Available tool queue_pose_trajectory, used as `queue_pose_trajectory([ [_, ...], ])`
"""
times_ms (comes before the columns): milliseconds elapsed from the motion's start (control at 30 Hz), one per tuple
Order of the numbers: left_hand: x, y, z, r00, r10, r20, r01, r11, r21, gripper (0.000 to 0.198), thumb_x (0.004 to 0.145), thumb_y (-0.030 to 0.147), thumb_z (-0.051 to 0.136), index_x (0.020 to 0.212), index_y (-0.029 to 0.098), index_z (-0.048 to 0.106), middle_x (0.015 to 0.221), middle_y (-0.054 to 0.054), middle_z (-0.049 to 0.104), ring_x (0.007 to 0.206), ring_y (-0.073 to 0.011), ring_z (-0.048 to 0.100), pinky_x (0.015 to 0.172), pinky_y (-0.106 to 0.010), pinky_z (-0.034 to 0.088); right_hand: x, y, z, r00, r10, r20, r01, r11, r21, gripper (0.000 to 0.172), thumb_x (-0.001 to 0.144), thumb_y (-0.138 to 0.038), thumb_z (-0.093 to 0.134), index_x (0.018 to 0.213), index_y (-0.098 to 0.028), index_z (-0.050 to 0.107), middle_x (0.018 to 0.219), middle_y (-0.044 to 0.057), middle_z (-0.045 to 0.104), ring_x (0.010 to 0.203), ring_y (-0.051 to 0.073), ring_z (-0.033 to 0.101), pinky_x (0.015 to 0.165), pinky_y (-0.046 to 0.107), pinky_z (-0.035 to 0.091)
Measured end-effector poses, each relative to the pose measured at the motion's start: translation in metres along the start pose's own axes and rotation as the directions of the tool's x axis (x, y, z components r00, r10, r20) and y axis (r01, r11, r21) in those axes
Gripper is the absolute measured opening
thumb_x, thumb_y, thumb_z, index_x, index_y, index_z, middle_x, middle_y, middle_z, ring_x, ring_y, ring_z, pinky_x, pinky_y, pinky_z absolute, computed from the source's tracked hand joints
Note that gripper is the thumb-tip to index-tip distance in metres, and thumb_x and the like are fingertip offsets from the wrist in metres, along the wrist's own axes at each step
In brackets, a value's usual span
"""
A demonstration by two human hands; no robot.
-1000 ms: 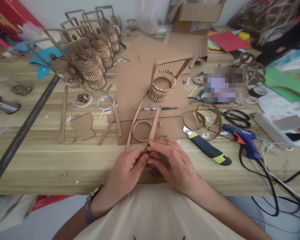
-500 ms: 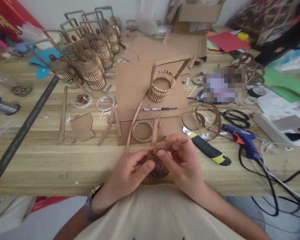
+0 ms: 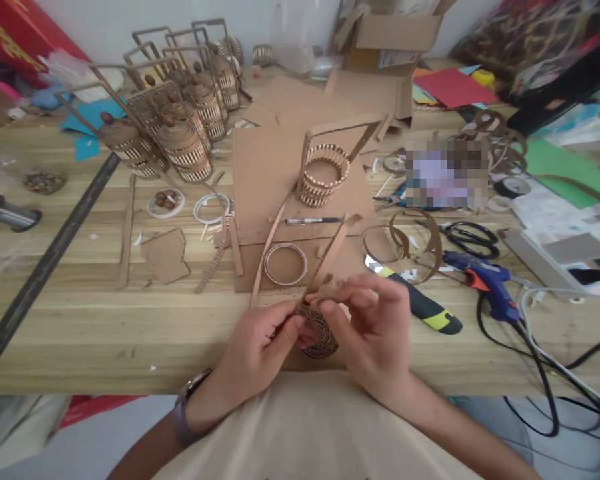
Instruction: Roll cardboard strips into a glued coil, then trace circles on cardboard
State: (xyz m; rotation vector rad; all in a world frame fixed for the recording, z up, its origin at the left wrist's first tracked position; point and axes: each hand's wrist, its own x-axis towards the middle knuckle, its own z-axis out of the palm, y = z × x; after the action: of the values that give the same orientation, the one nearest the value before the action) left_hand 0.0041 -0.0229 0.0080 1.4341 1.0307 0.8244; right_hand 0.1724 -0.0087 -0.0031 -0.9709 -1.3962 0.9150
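Close to the table's front edge, a round coil of corrugated cardboard strip (image 3: 323, 339) is held between my hands. My left hand (image 3: 265, 343) pinches the coil's left side between thumb and fingers. On the other side, my right hand (image 3: 375, 327) has thumb and fingers closed on the cardboard strip at the coil's upper edge. A loose length of cardboard strip (image 3: 333, 250) runs from the hands up and to the right. Just beyond the hands lies a pale ring (image 3: 285, 264) on cardboard. Fingers hide part of the coil.
A slatted basket with a handle (image 3: 325, 173) stands on the cardboard sheet (image 3: 260, 160), near a pen (image 3: 313, 221). To the right are a utility knife (image 3: 420, 303), a blue glue gun (image 3: 495, 280) with cables, and scissors (image 3: 470, 239). Several lidded baskets (image 3: 185, 150) stand back left.
The loose strip has swung up and to the right, its far end now by the pen. My right hand has shifted slightly right, and more of the coil shows.
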Motion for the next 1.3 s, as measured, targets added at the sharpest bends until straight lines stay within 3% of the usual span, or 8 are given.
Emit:
queue_pose_trajectory([
  [133,0.000,-0.006,-0.005,0.999,-0.003,0.052,0.002,1.000,0.012,0.032,0.102,0.032,0.047,0.092,0.019,0.074,0.082,-0.003,0.077,0.074,-0.0154,0.073,0.069,-0.023,0.057,0.007,-0.004,-0.003,0.950,0.300,0.089,-0.313,0.890,0.333,0.022,0.094,-0.024,0.065,0.109,-0.031,0.051,0.070,-0.008,0.059,0.060,0.009,0.060,0.057,0.020,0.051],
  [233,0.001,-0.011,-0.004,0.997,-0.080,0.021,0.081,0.994,-0.068,0.030,0.101,0.037,0.050,0.100,0.018,0.073,0.084,-0.004,0.078,0.077,-0.0160,0.073,0.072,-0.024,0.058,0.008,-0.003,-0.003,0.956,0.283,0.075,-0.292,0.899,0.325,0.017,0.093,-0.026,0.067,0.105,-0.029,0.055,0.074,-0.007,0.061,0.066,0.009,0.062,0.061,0.019,0.052],
  [433,0.003,-0.012,0.001,0.985,-0.174,-0.010,0.169,0.964,-0.205,0.032,0.098,0.043,0.054,0.114,0.018,0.066,0.088,-0.004,0.077,0.078,-0.0164,0.073,0.075,-0.027,0.060,-0.001,0.004,-0.003,0.999,-0.038,0.030,0.041,0.991,-0.124,0.024,0.094,-0.019,0.062,0.115,-0.030,0.055,0.088,-0.001,0.069,0.082,0.018,0.073,0.072,0.032,0.062],
  [667,0.005,-0.006,0.002,0.992,-0.116,-0.058,0.104,0.978,-0.182,0.023,0.100,0.035,0.050,0.100,0.018,0.066,0.081,0.000,0.070,0.073,-0.0137,0.068,0.070,-0.024,0.057,0.004,0.006,-0.004,0.848,-0.456,0.269,0.528,0.698,-0.483,0.056,0.092,-0.011,0.064,0.144,-0.021,0.044,0.112,0.013,0.076,0.103,0.024,0.074,0.094,0.041,0.061],
  [833,0.000,0.002,0.001,0.997,0.047,-0.058,-0.047,0.999,0.005,0.023,0.102,0.027,0.044,0.090,0.018,0.061,0.073,0.002,0.065,0.068,-0.0114,0.064,0.066,-0.020,0.050,-0.004,0.004,-0.003,0.978,-0.104,0.181,0.154,0.946,-0.287,0.059,0.094,-0.023,0.066,0.147,-0.032,0.040,0.104,0.005,0.078,0.079,0.019,0.077,0.071,0.032,0.066],
  [933,-0.001,0.006,0.001,0.992,0.120,-0.022,-0.117,0.987,0.110,0.022,0.101,0.025,0.044,0.086,0.019,0.059,0.073,0.002,0.064,0.068,-0.0112,0.061,0.065,-0.020,0.047,-0.010,0.002,-0.003,0.977,0.079,0.200,-0.084,0.996,0.016,0.051,0.095,-0.030,0.065,0.142,-0.034,0.044,0.105,0.005,0.077,0.061,0.014,0.074,0.055,0.026,0.064],
  [1167,0.003,0.007,0.001,0.991,0.134,0.019,-0.135,0.971,0.198,0.020,0.103,0.025,0.041,0.090,0.020,0.056,0.077,0.002,0.064,0.070,-0.0118,0.060,0.065,-0.020,0.046,-0.006,-0.003,-0.003,0.990,0.096,0.102,-0.103,0.993,0.066,0.045,0.090,-0.021,0.071,0.129,-0.033,0.054,0.109,0.004,0.075,0.106,0.019,0.073,0.090,0.035,0.063],
  [1300,0.001,0.004,-0.002,0.973,0.223,0.054,-0.229,0.927,0.298,0.017,0.103,0.021,0.041,0.095,0.020,0.056,0.085,-0.001,0.066,0.076,-0.0137,0.061,0.070,-0.023,0.047,-0.001,-0.010,-0.005,0.966,0.219,0.134,-0.239,0.957,0.161,0.033,0.089,-0.025,0.073,0.119,-0.031,0.060,0.094,0.000,0.074,0.089,0.017,0.076,0.072,0.027,0.065],
])
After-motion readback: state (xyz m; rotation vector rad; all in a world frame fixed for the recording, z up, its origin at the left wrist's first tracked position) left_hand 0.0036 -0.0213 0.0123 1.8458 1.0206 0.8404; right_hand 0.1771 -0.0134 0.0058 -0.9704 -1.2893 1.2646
